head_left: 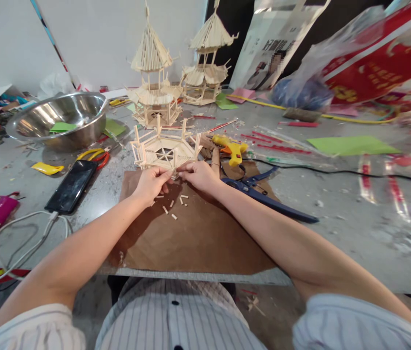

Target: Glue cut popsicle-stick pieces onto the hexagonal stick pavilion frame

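Observation:
A six-sided frame of pale wooden sticks, with short upright posts at its corners, stands at the far edge of a brown sheet. My left hand pinches the near side of this frame, fingertips together by the front post. Close beside it, my right hand is closed with thumb and finger at the same near corner. Whether a small stick piece is between the fingertips I cannot tell. Several short cut stick pieces lie scattered on the brown sheet just below my hands.
Two stick pagodas stand behind the frame. To the right are a yellow glue gun and blue-handled cutters. A steel bowl, a black phone and pliers lie left. A black cord crosses the right side.

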Tool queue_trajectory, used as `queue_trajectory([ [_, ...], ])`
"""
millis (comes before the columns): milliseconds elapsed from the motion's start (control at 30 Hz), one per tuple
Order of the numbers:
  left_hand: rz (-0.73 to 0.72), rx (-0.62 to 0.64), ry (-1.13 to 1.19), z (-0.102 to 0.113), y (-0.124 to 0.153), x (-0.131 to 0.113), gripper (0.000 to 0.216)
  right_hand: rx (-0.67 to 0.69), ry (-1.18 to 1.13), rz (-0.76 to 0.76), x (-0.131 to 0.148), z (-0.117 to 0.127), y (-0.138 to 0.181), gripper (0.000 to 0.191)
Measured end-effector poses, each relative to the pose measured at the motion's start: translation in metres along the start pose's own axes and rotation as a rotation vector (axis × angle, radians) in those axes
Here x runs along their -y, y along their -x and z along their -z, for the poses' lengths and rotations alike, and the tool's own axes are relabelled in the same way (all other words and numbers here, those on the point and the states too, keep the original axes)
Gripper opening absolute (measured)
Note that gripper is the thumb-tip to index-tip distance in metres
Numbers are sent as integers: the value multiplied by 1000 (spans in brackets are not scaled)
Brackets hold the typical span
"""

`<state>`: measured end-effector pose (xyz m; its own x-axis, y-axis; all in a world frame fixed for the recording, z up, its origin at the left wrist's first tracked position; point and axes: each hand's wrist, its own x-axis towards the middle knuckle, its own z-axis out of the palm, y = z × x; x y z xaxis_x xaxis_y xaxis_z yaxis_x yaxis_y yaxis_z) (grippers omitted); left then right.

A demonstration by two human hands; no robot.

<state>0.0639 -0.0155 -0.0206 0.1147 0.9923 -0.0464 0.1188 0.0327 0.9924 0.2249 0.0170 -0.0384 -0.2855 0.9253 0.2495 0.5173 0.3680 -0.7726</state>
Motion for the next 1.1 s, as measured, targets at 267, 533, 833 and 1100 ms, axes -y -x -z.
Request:
queue_trajectory([
  [267, 25, 11, -86, 11, 1, -8, 12, 20, 17, -9, 17, -1, 4, 21],
  [533, 42, 56, -197, 29, 1, -18, 12, 31, 51, 69, 20, -10, 4, 24],
  [833, 38, 33, -181, 32, -3, -14, 11, 43, 55, 63, 21, -15, 2, 25],
  [1100, 40, 16, -183, 31, -2, -15, 12, 43, 52, 67, 19, -15, 3, 27],
])
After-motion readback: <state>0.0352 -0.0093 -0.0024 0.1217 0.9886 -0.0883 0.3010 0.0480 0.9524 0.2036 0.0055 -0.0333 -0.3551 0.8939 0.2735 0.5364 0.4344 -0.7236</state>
